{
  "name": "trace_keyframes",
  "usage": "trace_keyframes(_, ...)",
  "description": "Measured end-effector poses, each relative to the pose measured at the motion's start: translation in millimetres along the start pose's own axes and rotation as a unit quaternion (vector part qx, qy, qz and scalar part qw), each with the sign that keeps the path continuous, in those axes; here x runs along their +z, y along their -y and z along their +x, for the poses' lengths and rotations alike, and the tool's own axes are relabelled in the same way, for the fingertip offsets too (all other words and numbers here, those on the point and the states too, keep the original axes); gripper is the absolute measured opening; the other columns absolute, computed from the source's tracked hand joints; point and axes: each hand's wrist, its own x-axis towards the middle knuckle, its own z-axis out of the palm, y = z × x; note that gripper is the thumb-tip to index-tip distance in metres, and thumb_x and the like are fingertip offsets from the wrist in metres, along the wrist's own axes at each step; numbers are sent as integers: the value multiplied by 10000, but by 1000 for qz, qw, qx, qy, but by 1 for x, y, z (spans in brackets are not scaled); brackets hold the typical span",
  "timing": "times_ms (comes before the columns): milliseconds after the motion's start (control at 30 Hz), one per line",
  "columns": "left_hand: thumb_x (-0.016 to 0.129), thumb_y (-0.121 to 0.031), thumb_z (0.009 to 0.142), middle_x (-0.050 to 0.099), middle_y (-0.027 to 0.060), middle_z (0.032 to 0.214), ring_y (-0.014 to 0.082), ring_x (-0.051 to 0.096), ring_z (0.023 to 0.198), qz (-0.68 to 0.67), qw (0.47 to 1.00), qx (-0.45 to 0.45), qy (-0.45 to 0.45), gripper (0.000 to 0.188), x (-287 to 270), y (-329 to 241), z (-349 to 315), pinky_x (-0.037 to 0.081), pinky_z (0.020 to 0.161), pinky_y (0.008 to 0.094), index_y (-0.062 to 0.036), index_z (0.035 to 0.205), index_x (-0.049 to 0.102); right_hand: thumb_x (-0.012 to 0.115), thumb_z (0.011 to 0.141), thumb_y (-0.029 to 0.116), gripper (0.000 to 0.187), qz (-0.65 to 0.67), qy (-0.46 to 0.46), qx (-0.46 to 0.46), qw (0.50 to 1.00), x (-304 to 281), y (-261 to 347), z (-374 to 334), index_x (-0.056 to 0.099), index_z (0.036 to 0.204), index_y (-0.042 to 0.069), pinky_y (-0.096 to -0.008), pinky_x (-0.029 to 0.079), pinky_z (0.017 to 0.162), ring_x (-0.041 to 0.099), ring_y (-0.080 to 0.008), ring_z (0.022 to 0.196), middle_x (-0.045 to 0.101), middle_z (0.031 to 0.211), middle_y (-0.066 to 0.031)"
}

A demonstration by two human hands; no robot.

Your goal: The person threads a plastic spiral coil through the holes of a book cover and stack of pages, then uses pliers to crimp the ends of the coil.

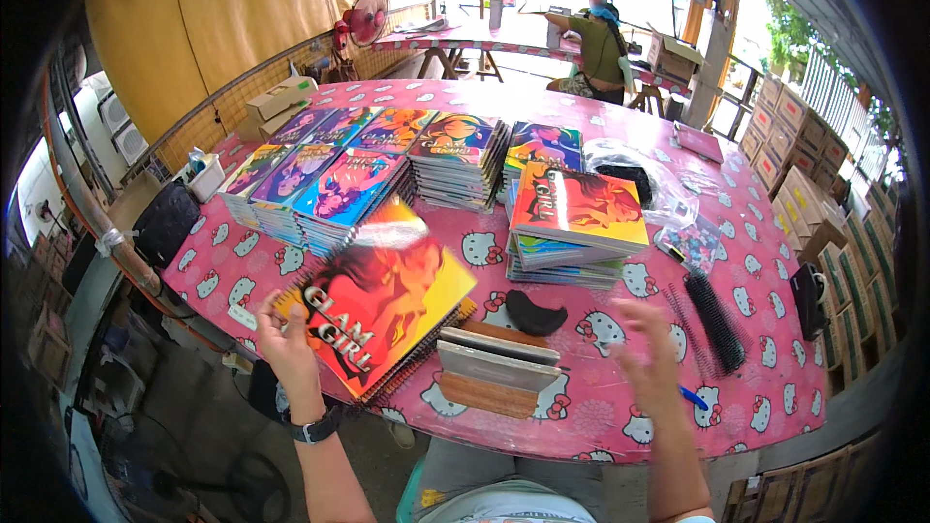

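Observation:
My left hand pinches the left edge of a spiral notebook with a red, orange and yellow cover. The notebook is tilted at the table's near edge, and another spiral-bound edge shows beneath it. My right hand hovers over the table to the right, holding nothing, its fingers apart and slightly blurred. Between the hands stands a wooden block with grey upright plates. Just behind it lies a black curved piece. Near my right hand are a blue pen and a bundle of black binding coils.
Stacks of colourful notebooks fill the table's far left; another notebook pile stands centre-right. Beside it is a clear plastic bag. A pink patterned cloth covers the table. Cartons line the right; a person sits at a far table.

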Motion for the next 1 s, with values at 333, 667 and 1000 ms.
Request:
trace_keyframes(333, 571, -175, 902, 539, 92, 1190, 161, 503, 1045, -47, 991, -109, 61, 414, -27, 69, -8, 388, 924, 295, -3, 1273, 508, 695, 688, 72, 424, -91, 161, 46, 982, 38, -3, 1, 595, 1099, 52, -384, 469, 840, 557, -314, 952, 598, 989, -146)
trace_keyframes(667, 347, -345, 1012, 579, 98, 1060, 172, 565, 992, -204, 968, -143, 26, 453, -23, 98, -7, 449, 893, 306, 34, 1193, 515, 512, 938, 278, 576, 98, -15, -39, 994, 214, 17, 21, 313, 1403, 2, -415, 206, 1110, 300, -335, 1342, 338, 1439, -209)
trace_keyframes(1000, 324, -433, 1007, 502, 83, 1099, 173, 513, 1019, -295, 935, -194, 22, 430, -9, 91, -18, 415, 922, 323, -47, 1171, 416, 441, 985, 216, 296, 326, -141, 121, 927, 296, -11, 62, 610, 1031, -22, -285, 450, 840, 585, -158, 912, 643, 981, -90)
